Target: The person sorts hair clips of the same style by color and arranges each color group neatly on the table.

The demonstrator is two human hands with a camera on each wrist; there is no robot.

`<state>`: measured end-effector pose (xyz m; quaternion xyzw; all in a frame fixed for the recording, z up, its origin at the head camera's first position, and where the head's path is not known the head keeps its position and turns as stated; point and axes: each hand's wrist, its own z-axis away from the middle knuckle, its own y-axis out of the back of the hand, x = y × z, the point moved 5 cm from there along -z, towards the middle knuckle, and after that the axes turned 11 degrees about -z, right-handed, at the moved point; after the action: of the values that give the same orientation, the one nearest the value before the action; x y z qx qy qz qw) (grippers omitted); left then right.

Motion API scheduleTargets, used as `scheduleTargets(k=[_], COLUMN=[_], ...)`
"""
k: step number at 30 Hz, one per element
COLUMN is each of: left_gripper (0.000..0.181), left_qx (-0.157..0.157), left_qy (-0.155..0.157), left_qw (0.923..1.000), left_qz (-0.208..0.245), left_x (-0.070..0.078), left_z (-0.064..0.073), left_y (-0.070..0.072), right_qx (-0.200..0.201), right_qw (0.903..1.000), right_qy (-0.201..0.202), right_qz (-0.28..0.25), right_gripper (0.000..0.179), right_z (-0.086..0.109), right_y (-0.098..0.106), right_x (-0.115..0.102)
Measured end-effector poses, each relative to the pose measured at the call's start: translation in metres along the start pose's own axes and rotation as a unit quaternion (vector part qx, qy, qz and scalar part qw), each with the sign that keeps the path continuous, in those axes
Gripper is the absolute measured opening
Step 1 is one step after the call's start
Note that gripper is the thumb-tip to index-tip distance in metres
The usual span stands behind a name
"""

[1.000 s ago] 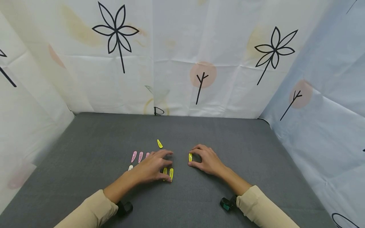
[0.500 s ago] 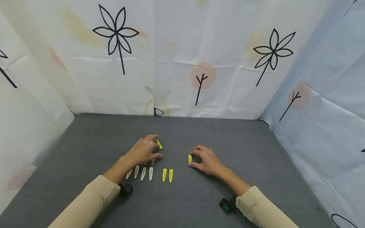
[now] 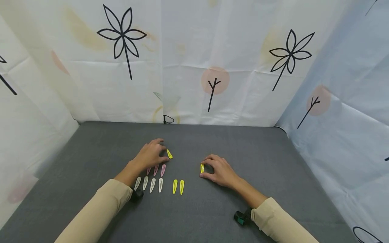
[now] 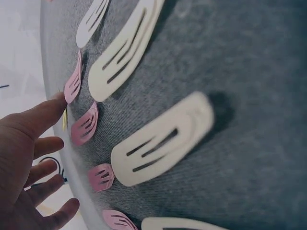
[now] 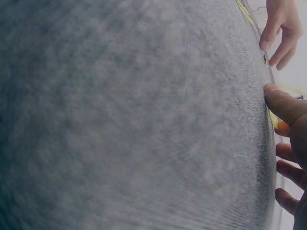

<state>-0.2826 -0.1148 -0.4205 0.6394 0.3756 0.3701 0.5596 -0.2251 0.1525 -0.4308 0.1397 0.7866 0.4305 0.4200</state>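
In the head view my left hand (image 3: 149,155) is over the far end of the clip rows, thumb and fingers spread beside a yellow snap hair clip (image 3: 169,154) that lies tilted on the grey table. My right hand (image 3: 221,171) rests on the table to the right. Its thumb and index finger pinch another yellow hair clip (image 3: 202,168) by its two ends; this clip (image 5: 273,119) shows between them in the right wrist view. Two more yellow clips (image 3: 178,187) lie side by side, nearer to me, between the hands.
A row of pink hair clips (image 3: 163,170), partly hidden by my left hand, lies beyond a row of several white ones (image 3: 153,185). The white clips (image 4: 163,139) loom large in the left wrist view. Patterned cloth walls (image 3: 188,60) enclose the grey table (image 3: 243,145).
My left hand has moved away from the two near yellow clips to the far tilted one, uncovering the white and pink rows. The right hand keeps its place with its clip.
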Motion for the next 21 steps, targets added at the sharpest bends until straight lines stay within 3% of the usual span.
scheduleTargets(k=[11, 21], left_gripper=[0.042, 0.034], left_qx=[-0.009, 0.003], left_qy=[0.007, -0.008], left_qw=[0.9999, 0.9999], left_qz=[0.000, 0.011], left_x=[-0.0021, -0.0011], left_z=[-0.0071, 0.0006], left_y=[-0.0047, -0.0045], right_qx=[0.002, 0.004], right_qw=[1.0000, 1.0000], right_qy=[0.001, 0.002], right_qz=[-0.003, -0.002], right_gripper=[0.042, 0.042], right_z=[-0.0003, -0.0002], right_y=[-0.0011, -0.0010], right_x=[0.0004, 0.0015])
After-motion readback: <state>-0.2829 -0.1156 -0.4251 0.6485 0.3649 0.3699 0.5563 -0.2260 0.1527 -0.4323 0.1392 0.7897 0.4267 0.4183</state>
